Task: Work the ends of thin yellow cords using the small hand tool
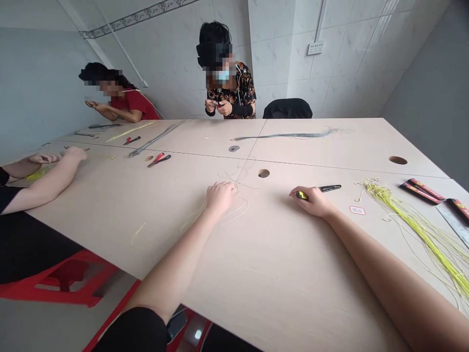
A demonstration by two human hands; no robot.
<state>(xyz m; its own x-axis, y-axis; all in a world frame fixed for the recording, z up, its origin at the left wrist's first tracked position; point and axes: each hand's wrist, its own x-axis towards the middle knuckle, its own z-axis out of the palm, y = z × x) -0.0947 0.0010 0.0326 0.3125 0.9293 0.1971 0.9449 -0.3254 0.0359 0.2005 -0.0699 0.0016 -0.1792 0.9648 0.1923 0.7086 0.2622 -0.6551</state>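
Note:
My left hand [220,198] rests on the table [264,274] with its fingers curled together over thin pale cords [236,210]. The cords loop out on both sides of that hand, with a small tangle at its fingertips. To the right, my right hand [311,201] is closed around a slim black-and-yellow hand tool [302,195]. A dark slotted end [330,187] sticks out behind the knuckles; the rest of the tool is hidden by the hand. Farther right lies a bundle of yellow-green cords [421,230] with small curled ends.
Black-and-red boxes [427,189] lie at the right edge by a small label [357,210]. Red-handled pliers [159,160], grey strands [286,136] and a round hole [264,173] are on the table. Co-workers sit opposite; another person's hands [73,154] are at left.

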